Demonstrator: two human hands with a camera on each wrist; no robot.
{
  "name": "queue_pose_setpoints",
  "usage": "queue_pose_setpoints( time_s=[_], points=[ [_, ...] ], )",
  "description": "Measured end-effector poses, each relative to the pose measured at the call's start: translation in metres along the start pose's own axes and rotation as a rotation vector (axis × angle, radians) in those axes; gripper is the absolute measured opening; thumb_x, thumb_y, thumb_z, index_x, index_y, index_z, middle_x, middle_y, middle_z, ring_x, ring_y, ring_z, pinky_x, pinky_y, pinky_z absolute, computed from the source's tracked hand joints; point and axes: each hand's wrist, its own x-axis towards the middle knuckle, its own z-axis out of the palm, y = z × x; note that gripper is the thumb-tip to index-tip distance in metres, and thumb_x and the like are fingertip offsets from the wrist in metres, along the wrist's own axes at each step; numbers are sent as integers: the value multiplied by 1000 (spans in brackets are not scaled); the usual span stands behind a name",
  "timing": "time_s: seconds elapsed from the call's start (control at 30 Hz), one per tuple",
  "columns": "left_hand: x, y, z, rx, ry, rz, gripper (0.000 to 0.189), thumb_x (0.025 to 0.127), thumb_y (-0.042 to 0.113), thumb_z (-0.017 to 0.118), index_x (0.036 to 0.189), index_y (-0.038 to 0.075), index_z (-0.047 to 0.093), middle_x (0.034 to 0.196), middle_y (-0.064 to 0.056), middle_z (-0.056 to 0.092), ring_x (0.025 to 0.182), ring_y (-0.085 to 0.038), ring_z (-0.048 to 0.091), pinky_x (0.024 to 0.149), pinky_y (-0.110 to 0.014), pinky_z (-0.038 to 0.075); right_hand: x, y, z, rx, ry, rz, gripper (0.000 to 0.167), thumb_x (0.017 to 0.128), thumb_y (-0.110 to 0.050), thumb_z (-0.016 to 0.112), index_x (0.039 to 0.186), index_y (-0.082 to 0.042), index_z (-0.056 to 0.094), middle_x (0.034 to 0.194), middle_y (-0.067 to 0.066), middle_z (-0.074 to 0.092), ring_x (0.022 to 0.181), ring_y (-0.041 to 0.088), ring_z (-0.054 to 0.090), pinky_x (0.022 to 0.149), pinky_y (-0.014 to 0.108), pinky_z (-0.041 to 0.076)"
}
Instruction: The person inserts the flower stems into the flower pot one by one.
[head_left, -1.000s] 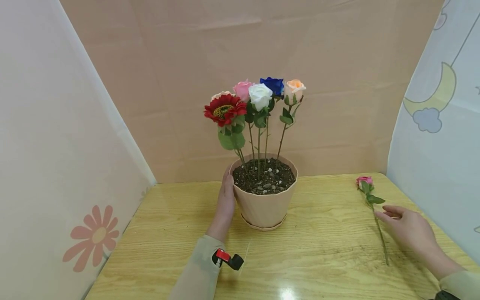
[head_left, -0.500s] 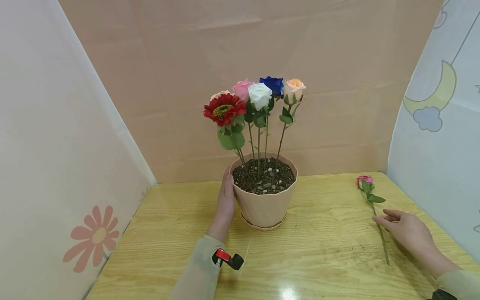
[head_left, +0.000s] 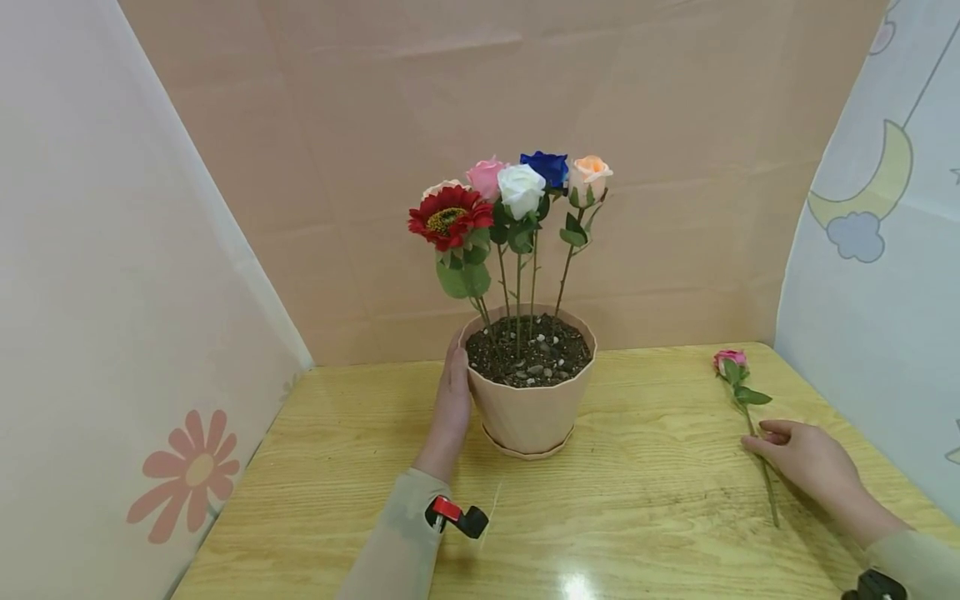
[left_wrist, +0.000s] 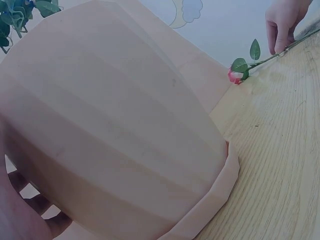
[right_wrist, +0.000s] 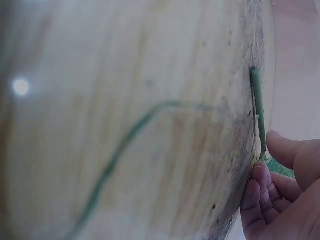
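A peach flower pot [head_left: 528, 417] of dark soil holds several upright artificial flowers, including a red gerbera-like bloom [head_left: 450, 218], a white rose [head_left: 521, 192] and a blue rose [head_left: 545, 169]. My left hand [head_left: 453, 396] rests against the pot's left side; its fingers show beside the pot wall [left_wrist: 115, 115] in the left wrist view. At the right, a pink rose [head_left: 731, 362] lies on the table, bloom pointing away. My right hand [head_left: 813, 462] pinches its green stem [right_wrist: 258, 100] between thumb and fingers, low over the wood. The lower stem end sticks out past the fingertips.
The pot stands on a matching saucer [head_left: 528, 454] on the wooden table [head_left: 360, 483]. A peach cloth [head_left: 360, 167] rises behind, with patterned white cloths on the left and right [head_left: 862, 317]. Dark soil smudges [head_left: 675, 508] mark the wood near the rose stem.
My right hand has shifted slightly left and down along the stem, its fingertips reaching across the stem. The left hand and pot have stayed in place.
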Motion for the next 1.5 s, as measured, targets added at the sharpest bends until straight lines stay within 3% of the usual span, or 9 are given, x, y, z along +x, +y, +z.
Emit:
queue_pose_setpoints(
  time_s=[0.23,0.5,0.77,0.83,0.97,1.13,1.4,1.5],
  points=[
    [1,0,0,42,12,2,60,121,53,23,176,29,31,181,1,24,168,-27,16,133,-61,14,2,-1,-1,-1,-13,-3,69,109,-39,70,140,23,59,118,36,74,106,57,69,82,64,57],
    [2,1,1,14,1,12,57,122,48,22,175,29,32,181,0,25,168,-27,16,133,-61,14,3,-3,-2,-25,1,2,51,108,-24,67,134,19,65,118,37,73,111,61,66,84,67,56],
    [3,0,2,-13,-9,41,54,123,43,22,174,31,36,180,0,29,167,-22,19,133,-59,15,0,-3,-4,4,-22,22,46,108,-23,65,133,16,68,128,41,67,118,68,59,90,71,53],
    [3,0,2,-12,-10,45,53,123,43,22,173,32,37,180,-1,29,166,-22,19,133,-59,15,-1,-6,-5,20,-13,20,47,110,-24,65,135,15,68,124,39,70,115,65,62,87,68,55],
    [4,-1,2,-10,2,31,54,123,44,23,173,33,36,180,0,29,167,-24,20,133,-59,16,-3,-16,-8,58,18,7,50,113,-29,60,138,14,67,120,32,75,111,58,67,82,61,57],
    [3,-1,2,-5,13,15,57,122,50,23,174,31,36,180,2,28,167,-25,19,133,-61,16,-2,-32,-14,109,31,-7,53,116,-31,56,144,13,63,129,35,71,116,60,64,82,61,57],
    [3,-1,2,-7,6,27,56,122,48,22,173,32,38,179,3,29,167,-25,19,133,-61,15,-1,-66,-21,183,142,-22,54,116,-33,56,148,10,62,131,33,71,112,54,68,71,42,57],
    [2,-1,1,-9,5,26,56,122,49,23,174,32,37,180,2,29,167,-24,19,133,-60,15,-2,-80,-21,218,186,-50,53,115,-34,58,147,8,64,129,30,72,103,40,73,68,34,55]
  ],
)
